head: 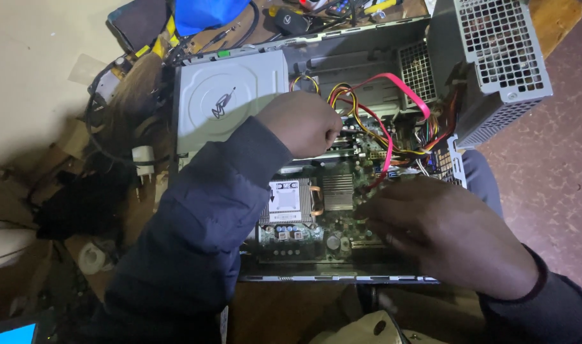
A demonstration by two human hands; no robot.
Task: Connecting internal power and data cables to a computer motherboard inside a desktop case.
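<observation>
An open desktop computer case [342, 278] lies flat in front of me, its green motherboard [342, 223] exposed. My left hand [304, 122] is curled inside the case beside the silver optical drive [230, 95], fingers closed near a bundle of yellow, red and black wires [348, 95]; what it grips is hidden. My right hand [444, 232] rests fingers-down on the motherboard's lower right, near a slot, holding nothing I can see. A flat red data cable [402, 86] arcs above the board. A finned heatsink [337, 191] sits between my hands.
The grey perforated power supply [495, 57] is tilted up at the case's top right. Tangled cables, a white plug [143, 156] and clutter lie to the left. A blue object [205, 13] and tools lie at the top. A lit screen corner [10, 332] shows bottom left.
</observation>
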